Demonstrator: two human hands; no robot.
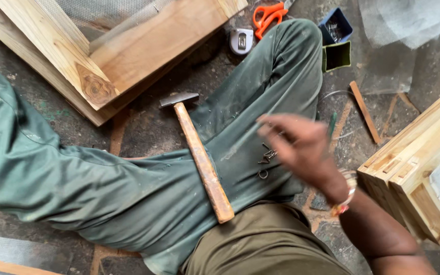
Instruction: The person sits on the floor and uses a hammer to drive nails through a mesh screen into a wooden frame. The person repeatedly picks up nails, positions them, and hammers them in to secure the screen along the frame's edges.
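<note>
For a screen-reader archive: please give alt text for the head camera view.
A person's blurred right hand hovers open over small metal staples lying on their green trouser leg, beside a wooden-handled hammer resting across it. Around them on the floor lie pale wooden frames, orange-handled scissors and a tape measure.

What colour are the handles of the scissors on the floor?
Orange. The scissors show in the head view, at the top, beside the tape measure.

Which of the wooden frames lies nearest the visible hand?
The box-like frame at the right edge, beside the right hand; the mesh-covered frame lies beyond the hammer.
</note>
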